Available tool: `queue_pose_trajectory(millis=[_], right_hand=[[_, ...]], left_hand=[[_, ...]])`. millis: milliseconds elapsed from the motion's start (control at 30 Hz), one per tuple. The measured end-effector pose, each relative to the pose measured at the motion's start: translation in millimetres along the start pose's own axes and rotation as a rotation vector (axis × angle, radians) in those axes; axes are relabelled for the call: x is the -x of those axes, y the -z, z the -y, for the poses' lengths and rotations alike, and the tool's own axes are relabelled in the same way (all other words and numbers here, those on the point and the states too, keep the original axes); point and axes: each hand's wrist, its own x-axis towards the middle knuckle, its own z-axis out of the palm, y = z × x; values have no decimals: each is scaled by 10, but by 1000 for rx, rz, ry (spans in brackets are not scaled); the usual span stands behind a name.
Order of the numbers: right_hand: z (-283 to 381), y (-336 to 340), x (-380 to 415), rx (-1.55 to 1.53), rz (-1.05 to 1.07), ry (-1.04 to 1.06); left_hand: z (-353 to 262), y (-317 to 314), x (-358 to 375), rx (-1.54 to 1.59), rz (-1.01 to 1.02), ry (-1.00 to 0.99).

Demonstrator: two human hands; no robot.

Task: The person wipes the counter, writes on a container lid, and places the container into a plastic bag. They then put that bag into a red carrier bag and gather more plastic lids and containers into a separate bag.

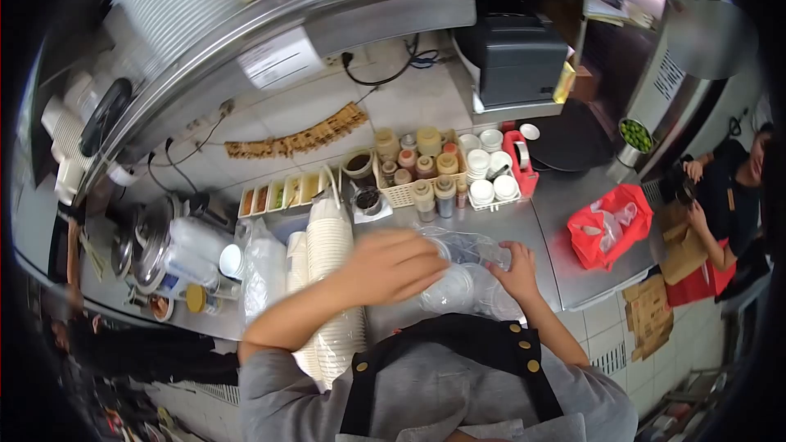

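On the steel counter in front of my body lies a clear plastic bag [449, 288] with round clear lids or containers in it. My right hand [514, 268] grips the bag's upper right edge between thumb and fingers. Blurred by motion, my left hand [397, 263] hovers over the bag's left side; its fingers are smeared, and whether it touches the plastic is unclear. Left of the bag, a long sleeve of stacked white paper cups [329, 278] lies under my left forearm.
A basket of sauce bottles [417, 165], white cups in a rack [491, 168] and topping trays [286, 192] line the back. A red bag [610, 227] sits at right. Another person [733, 196] stands far right with a cardboard box; someone in black is at left.
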Motion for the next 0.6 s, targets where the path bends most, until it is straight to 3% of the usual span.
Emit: queue_pose_trajectory(millis=[67, 133, 200, 367, 433, 600], right_hand=[[-48, -117, 57, 27, 37, -46], [-81, -180, 190, 55, 94, -125], [-95, -159, 302, 57, 131, -238], [-735, -552, 361, 70, 148, -233], [-823, -548, 390, -39, 61, -209], [-808, -373, 429, -62, 155, -305]], left_hand=[[461, -1073, 506, 263, 329, 473], [997, -2012, 1120, 290, 551, 559], [1132, -2501, 1489, 290, 572, 642], [977, -2622, 1281, 103, 743, 897], [963, -2571, 1284, 94, 730, 898], [766, -2334, 1141, 32, 884, 831]])
